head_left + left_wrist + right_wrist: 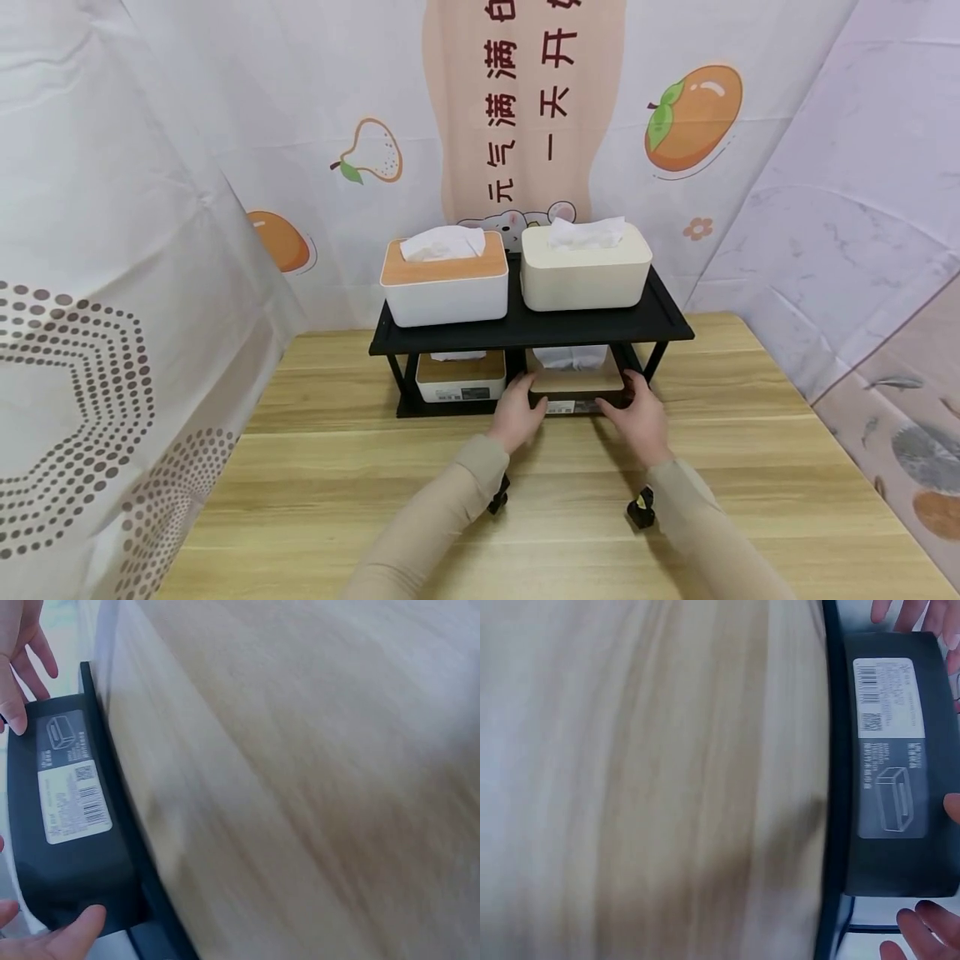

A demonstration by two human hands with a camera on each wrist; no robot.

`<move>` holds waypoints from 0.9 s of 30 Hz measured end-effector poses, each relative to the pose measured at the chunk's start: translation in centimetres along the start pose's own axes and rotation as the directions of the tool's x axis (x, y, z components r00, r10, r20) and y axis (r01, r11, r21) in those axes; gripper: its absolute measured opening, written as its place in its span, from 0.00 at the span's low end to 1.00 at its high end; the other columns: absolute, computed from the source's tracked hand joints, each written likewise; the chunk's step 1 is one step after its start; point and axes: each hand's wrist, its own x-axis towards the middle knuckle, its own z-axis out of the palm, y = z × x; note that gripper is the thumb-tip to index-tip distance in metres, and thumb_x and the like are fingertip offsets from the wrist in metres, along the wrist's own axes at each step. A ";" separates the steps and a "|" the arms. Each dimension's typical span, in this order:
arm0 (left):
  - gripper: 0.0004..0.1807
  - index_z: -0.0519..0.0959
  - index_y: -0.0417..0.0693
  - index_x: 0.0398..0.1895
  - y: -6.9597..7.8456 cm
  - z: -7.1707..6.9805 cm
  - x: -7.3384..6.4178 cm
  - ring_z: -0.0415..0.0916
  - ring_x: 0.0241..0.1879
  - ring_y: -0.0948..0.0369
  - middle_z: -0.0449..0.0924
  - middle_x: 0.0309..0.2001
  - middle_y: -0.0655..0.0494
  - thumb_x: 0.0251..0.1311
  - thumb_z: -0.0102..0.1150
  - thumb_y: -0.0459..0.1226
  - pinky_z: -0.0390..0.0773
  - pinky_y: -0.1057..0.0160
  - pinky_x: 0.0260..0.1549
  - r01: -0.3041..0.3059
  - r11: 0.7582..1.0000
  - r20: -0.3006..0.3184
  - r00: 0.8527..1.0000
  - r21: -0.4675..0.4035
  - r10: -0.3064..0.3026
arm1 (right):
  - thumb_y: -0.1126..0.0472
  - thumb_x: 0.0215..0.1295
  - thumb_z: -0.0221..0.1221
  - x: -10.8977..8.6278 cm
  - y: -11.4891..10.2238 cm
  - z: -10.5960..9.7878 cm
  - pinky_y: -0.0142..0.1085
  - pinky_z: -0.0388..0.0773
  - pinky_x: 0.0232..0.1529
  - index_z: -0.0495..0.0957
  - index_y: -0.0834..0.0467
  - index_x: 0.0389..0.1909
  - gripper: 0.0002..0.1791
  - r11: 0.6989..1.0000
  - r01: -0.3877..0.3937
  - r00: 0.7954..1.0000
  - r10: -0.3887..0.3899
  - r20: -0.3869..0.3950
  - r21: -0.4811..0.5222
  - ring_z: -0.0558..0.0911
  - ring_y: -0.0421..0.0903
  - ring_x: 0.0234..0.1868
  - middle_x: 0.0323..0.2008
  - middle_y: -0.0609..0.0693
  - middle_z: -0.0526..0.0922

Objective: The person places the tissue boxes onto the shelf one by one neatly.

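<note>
On the lower right of a black two-tier rack (468, 336) sits a dark tissue box (576, 382) with a light top and a tissue sticking out. My left hand (517, 414) grips its left end, thumb at the front. At the right end, my right hand (641, 421) holds it likewise. The left wrist view shows the box's dark face (67, 862) with a printed label (75, 791), the left thumb near one lower corner. Seen from the right wrist, the same label (890, 750) faces out, and the right thumb (952, 807) touches the face.
Above, the rack bears a white tissue box with a wood-look lid (450, 296) and a cream one (585, 283). A white-and-wood tissue box (461, 387) stands at lower left. The wooden table (337, 475) meets printed cloth (360, 267) behind.
</note>
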 end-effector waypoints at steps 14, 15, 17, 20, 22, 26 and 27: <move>0.33 0.59 0.49 0.71 1.1 -1.8 -3.7 0.48 0.70 0.37 0.52 0.71 0.35 0.65 0.53 0.48 0.61 0.38 0.62 -0.270 0.837 0.106 0.962 0.476 0.250 | 0.65 0.52 0.67 -2.7 -1.2 -2.2 0.65 0.61 0.57 0.70 0.71 0.57 0.31 0.888 0.427 0.902 -0.432 0.010 -0.172 0.68 0.71 0.57 0.55 0.72 0.73; 0.34 0.58 0.50 0.72 1.1 -1.7 -4.0 0.43 0.71 0.34 0.50 0.72 0.35 0.66 0.52 0.50 0.56 0.34 0.62 -0.279 0.813 0.129 0.960 0.512 0.248 | 0.64 0.52 0.67 -3.1 -1.3 -2.3 0.67 0.55 0.59 0.69 0.69 0.58 0.32 0.880 0.435 0.900 -0.434 0.048 -0.190 0.64 0.72 0.60 0.57 0.72 0.71; 0.36 0.54 0.54 0.74 1.2 -1.2 -4.6 0.35 0.71 0.32 0.45 0.73 0.35 0.66 0.49 0.54 0.50 0.27 0.59 -0.285 0.770 0.162 0.958 0.570 0.235 | 0.59 0.52 0.68 -3.7 -1.4 -2.2 0.71 0.42 0.60 0.66 0.64 0.62 0.36 0.873 0.428 0.903 -0.407 0.133 -0.234 0.55 0.74 0.64 0.62 0.71 0.65; 0.37 0.51 0.58 0.75 0.9 -0.3 -5.1 0.31 0.71 0.32 0.41 0.74 0.38 0.66 0.45 0.58 0.44 0.23 0.57 -0.285 0.726 0.185 0.958 0.625 0.217 | 0.53 0.54 0.67 -4.5 -1.4 -2.0 0.73 0.32 0.57 0.60 0.57 0.68 0.41 0.865 0.399 0.910 -0.332 0.248 -0.306 0.45 0.73 0.68 0.68 0.69 0.56; 0.38 0.50 0.60 0.75 0.7 0.3 -5.4 0.31 0.71 0.33 0.41 0.75 0.40 0.66 0.44 0.59 0.43 0.23 0.57 -0.282 0.705 0.192 0.960 0.650 0.206 | 0.49 0.55 0.66 -4.8 -1.4 -1.7 0.73 0.29 0.58 0.58 0.56 0.70 0.44 0.847 0.399 0.907 -0.307 0.289 -0.351 0.43 0.73 0.69 0.70 0.68 0.53; 0.38 0.48 0.61 0.75 0.5 1.1 -5.6 0.33 0.72 0.34 0.42 0.75 0.42 0.66 0.41 0.61 0.43 0.24 0.57 -0.269 0.687 0.201 0.963 0.675 0.180 | 0.46 0.55 0.65 -5.1 -1.1 -1.1 0.73 0.27 0.58 0.56 0.54 0.71 0.46 0.827 0.406 0.901 -0.292 0.321 -0.389 0.43 0.72 0.70 0.71 0.67 0.52; 0.39 0.47 0.61 0.75 0.5 1.2 -5.6 0.33 0.72 0.34 0.42 0.75 0.43 0.65 0.41 0.61 0.43 0.24 0.57 -0.265 0.689 0.203 0.964 0.675 0.172 | 0.46 0.54 0.65 -5.2 -1.1 -1.0 0.73 0.27 0.59 0.56 0.54 0.71 0.46 0.826 0.407 0.900 -0.291 0.324 -0.390 0.43 0.72 0.70 0.71 0.67 0.52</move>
